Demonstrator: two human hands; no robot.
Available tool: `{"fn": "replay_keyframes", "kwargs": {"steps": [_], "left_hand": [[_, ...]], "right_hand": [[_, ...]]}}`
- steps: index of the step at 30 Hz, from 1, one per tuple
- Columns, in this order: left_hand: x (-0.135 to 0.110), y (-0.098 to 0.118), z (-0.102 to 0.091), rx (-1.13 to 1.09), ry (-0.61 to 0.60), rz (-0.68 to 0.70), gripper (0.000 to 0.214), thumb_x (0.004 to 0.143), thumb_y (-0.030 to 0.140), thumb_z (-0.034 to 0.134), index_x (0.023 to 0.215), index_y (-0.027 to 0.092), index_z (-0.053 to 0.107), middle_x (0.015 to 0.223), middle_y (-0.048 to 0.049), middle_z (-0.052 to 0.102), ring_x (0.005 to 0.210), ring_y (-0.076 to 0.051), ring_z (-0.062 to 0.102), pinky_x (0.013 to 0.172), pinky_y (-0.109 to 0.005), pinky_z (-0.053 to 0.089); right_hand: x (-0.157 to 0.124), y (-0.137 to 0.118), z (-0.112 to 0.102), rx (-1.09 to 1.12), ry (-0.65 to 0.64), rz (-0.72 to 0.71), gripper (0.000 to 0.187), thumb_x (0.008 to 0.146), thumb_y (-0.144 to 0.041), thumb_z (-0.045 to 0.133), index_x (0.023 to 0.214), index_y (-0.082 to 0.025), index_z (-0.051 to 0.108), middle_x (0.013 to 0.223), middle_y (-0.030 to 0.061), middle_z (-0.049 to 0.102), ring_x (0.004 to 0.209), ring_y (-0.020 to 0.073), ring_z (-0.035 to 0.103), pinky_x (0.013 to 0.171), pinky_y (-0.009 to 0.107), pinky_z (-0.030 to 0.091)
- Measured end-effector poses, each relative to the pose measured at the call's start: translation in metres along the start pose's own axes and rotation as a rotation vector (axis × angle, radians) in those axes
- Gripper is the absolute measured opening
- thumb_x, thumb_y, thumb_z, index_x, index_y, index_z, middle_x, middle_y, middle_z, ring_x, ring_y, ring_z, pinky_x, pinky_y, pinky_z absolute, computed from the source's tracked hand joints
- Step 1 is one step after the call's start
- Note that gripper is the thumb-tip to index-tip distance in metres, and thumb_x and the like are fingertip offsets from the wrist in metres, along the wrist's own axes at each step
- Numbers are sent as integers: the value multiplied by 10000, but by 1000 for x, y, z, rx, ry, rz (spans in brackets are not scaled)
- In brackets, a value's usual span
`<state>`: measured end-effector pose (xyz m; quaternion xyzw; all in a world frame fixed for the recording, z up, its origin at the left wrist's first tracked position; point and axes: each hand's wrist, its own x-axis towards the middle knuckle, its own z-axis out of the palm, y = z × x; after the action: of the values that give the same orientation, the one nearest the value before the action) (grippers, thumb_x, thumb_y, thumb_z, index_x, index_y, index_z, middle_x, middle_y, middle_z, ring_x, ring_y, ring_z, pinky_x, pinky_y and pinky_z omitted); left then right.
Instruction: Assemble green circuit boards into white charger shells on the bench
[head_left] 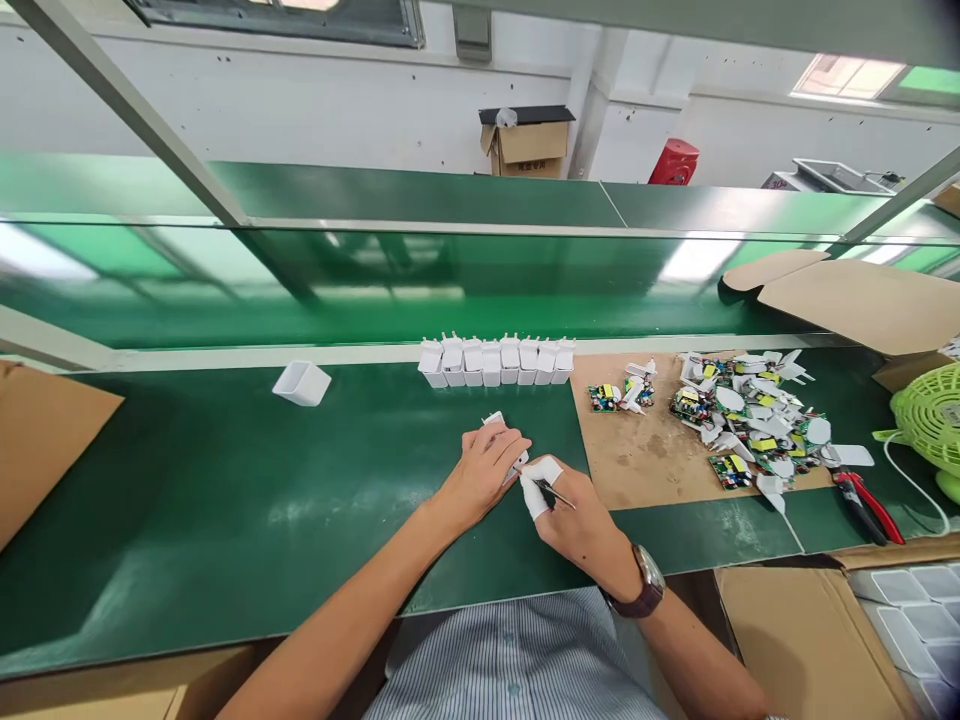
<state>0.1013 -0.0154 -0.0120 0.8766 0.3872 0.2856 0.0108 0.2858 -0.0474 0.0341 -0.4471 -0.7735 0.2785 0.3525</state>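
Observation:
My left hand is closed around a small white charger housing resting on the green bench mat. Touching it from the right, my right hand has white tape on its fingertips and pinches a thin metal tool whose tip points at the housing. A wristwatch is on my right wrist. Just beyond my hands stands a row of several white charger housings, side by side.
A lone white shell lies to the left. On a cardboard sheet at right lies a pile of circuit boards and white parts. Red-handled pliers, a green fan and cardboard boxes are further right. White shells fill a tray.

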Motion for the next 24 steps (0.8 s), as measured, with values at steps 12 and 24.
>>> {"fn": "replay_keyframes", "kwargs": {"steps": [12, 24], "left_hand": [[-4, -4, 2, -53, 32, -38, 355, 981, 182, 562, 1334, 202, 589, 1215, -129, 711, 1168, -299, 561, 928, -441, 441], [0, -7, -10, -152, 451, -180, 542, 852, 544, 755, 1217, 183, 582, 1034, -119, 702, 957, -268, 621, 841, -423, 531]], "right_hand": [[-25, 10, -13, 113, 236, -140, 145, 985, -193, 588, 1073, -234, 696, 1010, 64, 735, 889, 188, 715, 818, 320, 618], [-41, 102, -81, -32, 285, 258, 342, 912, -440, 656, 1147, -212, 757, 1162, 119, 763, 1076, 307, 731, 934, 476, 639]]}}
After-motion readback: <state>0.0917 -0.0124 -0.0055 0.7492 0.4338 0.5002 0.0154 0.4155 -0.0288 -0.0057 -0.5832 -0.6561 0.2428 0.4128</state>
